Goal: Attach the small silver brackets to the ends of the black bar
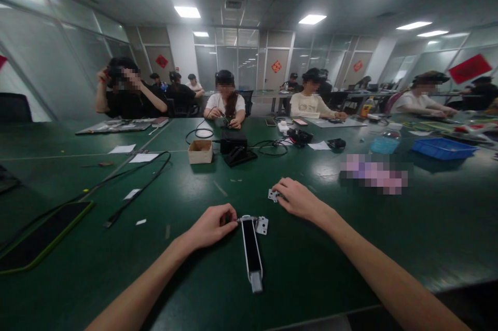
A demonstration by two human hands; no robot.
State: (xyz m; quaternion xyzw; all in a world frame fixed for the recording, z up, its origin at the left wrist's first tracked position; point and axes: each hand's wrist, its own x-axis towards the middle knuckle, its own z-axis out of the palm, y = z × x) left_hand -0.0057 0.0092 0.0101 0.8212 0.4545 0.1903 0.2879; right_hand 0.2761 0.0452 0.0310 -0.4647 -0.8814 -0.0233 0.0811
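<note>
A long narrow black and silver device [251, 249] lies lengthwise on the green table [330, 248] in front of me. A small silver bracket [262, 225] sits at its far end. My left hand [212, 224] is curled at that far end, its fingertips pinched on a thin screw-like piece beside the bracket. My right hand [299, 198] rests further out on the table, with its fingers closed over a second small silver bracket [273, 195].
A small cardboard box [200, 151] and a black box with cables [234, 142] stand at mid-table. A dark tablet [39, 237] lies at the left, a blue tray [442, 148] at the right. Several people sit along the far side.
</note>
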